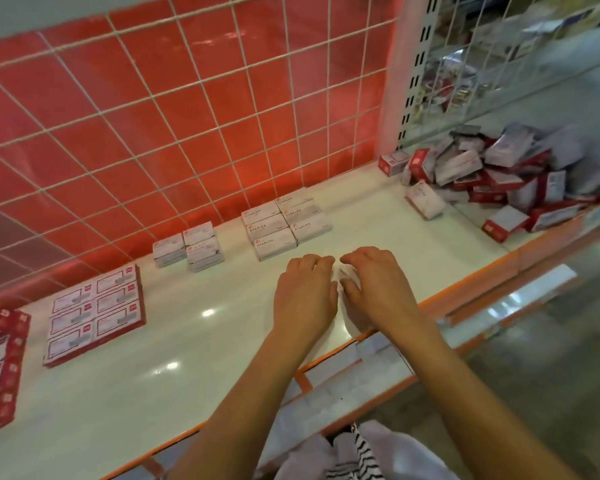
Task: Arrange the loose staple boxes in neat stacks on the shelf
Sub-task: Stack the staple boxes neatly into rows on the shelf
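Both hands, left hand (303, 292) and right hand (378, 289), are cupped side by side over something white; what they grip can't be told. Just behind them sits a six-top block of staple boxes (286, 223); left of it three shorter stacks (187, 250). Right of it, the loose pile (492, 178), uncounted, awaits on the shelf (153, 358).

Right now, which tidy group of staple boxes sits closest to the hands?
The white block marked STAPLES, two columns wide, just beyond both hands' fingertips. The smaller white group and red-edged blocks lie farther left.

Shelf (194, 344) glossy, smooth — staple boxes (284, 221) matt cardboard — wire grid (174, 133).
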### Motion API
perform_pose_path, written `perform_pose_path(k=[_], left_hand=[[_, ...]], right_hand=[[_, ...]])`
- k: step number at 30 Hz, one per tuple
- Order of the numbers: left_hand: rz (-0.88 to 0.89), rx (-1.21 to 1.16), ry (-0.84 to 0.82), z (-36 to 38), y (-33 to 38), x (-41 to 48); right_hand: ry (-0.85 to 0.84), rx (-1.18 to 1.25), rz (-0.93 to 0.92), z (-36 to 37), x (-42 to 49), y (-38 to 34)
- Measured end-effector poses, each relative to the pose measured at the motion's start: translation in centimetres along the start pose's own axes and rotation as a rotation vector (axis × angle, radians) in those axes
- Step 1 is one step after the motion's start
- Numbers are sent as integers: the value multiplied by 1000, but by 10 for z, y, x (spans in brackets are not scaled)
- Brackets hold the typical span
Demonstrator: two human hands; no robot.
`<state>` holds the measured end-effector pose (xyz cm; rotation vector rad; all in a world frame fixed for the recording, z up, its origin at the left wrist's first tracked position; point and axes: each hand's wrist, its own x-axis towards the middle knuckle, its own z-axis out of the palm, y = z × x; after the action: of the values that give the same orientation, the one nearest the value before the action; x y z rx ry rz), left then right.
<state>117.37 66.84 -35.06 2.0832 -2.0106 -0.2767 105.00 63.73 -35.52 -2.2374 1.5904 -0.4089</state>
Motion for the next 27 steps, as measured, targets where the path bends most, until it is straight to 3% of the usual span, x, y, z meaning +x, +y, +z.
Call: perform_pose_path(k=[15,27], left_hand=[[156,-40,4,6,17,17],[102,-76,32,32,101,81]], right_hand=[[126,31,173,-11,-8,24],[304,-47,218,-67,22,124]])
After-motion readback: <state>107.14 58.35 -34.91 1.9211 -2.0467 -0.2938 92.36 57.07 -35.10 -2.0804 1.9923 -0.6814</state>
